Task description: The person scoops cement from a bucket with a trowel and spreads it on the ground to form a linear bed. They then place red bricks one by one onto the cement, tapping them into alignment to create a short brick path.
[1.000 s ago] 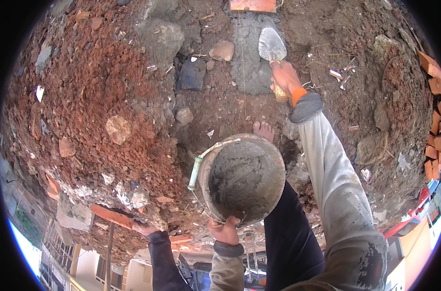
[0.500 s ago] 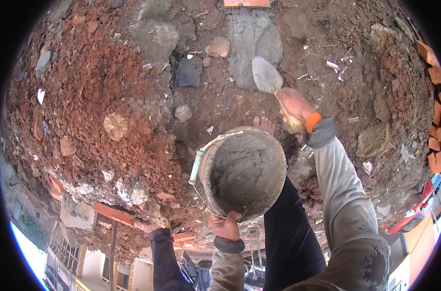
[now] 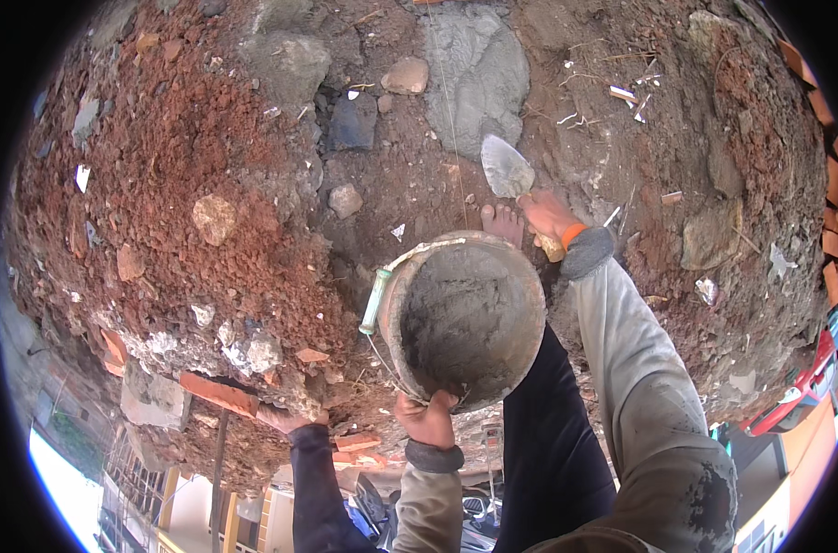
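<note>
Evidently both hands are occupied: the right hand [image 3: 548,217] is wrapped around the wooden handle of a trowel [image 3: 507,168], its pale blade pointing away from the body, while the left hand [image 3: 426,420] is closed on the near rim of a bucket [image 3: 541,318], thumb over the edge and fingers mostly hidden. That grip probably steadies the bucket and keeps its mouth turned up within the trowel's reach. Grey mortar [image 3: 465,318] lies inside it, and the green-gripped bail [image 3: 375,302] hangs over the left side, apparently leaving the opening unobstructed. A bare foot [image 3: 502,223] shows just beyond the bucket, beside the trowel hand. Farther out, a wet mortar patch [image 3: 474,74] spreads over the soil under a taut string [image 3: 453,138], which presumably serves as a guide line. Bricks [image 3: 832,184] are piled at the far right, well apart from the work.
</note>
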Demonstrator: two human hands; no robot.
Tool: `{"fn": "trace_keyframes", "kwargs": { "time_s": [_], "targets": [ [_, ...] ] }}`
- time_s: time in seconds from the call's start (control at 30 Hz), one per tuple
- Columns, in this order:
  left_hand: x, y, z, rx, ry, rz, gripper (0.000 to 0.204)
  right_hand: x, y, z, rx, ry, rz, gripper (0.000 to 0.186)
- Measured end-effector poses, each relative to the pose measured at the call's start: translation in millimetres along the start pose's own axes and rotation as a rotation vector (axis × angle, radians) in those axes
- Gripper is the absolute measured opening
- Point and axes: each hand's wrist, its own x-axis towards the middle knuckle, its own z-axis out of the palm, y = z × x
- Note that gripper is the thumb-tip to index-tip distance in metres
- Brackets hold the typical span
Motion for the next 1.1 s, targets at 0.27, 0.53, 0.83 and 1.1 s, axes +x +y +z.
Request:
{"fn": "trace_keyframes", "kwargs": {
  "time_s": [0.27,0.53,0.83,1.1],
  "targets": [
    [-8,4,-9,0.002,0.017,0.021,0.016,-9,-25,-2,-0.079,0.198,-0.153,0.044],
    [-14,1,-36,0.062,0.015,0.069,0.017,-14,-32,20,-0.286,0.147,-0.322,0.048],
    [-31,48,-64,-0.084,-0.018,0.151,0.020,-239,18,16,-0.642,0.317,-0.387,0.046],
    [-79,124,-118,0.308,0.034,0.602,0.009,-415,-24,69,-1.168,0.539,-0.639,0.045]
  ]
}}
